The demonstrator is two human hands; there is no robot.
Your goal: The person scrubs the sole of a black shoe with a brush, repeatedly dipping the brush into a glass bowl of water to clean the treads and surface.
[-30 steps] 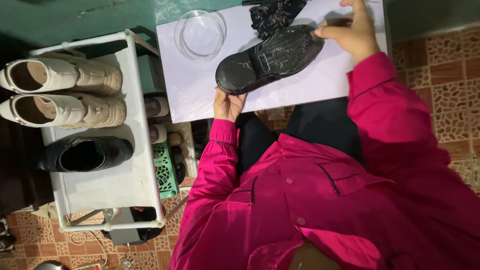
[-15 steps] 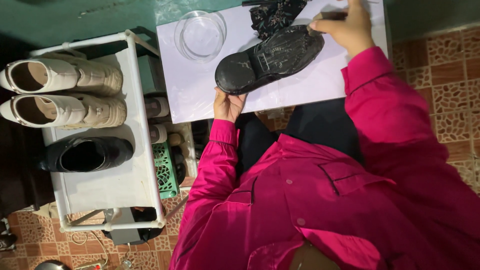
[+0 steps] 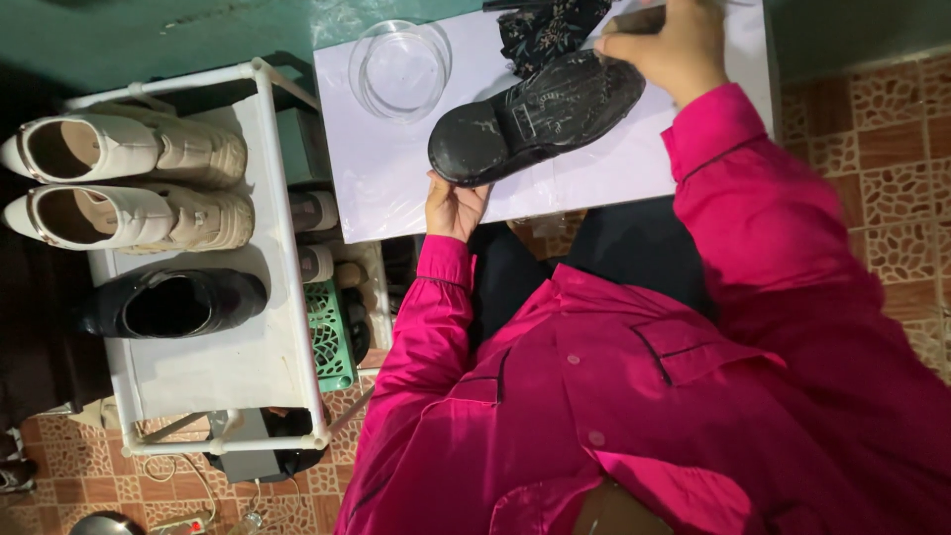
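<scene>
The shoe (image 3: 540, 114) lies on the table (image 3: 386, 188). A bowl (image 3: 399, 69) sits left of the shoe. A rack (image 3: 248, 357) with boots (image 3: 129, 183) stands farther left.

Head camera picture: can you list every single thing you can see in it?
Black shoe: 1, sole up, on the white table.
Glass bowl: 1, clear, table's far left.
Dark cloth: 1, black, beyond the shoe.
White boots: 2, on the white rack.
Black shoe on rack: 1, beside the boots.
Green basket: 1, beside the rack.
Left hand: at the shoe's heel.
Right hand: on the shoe's toe end.
</scene>
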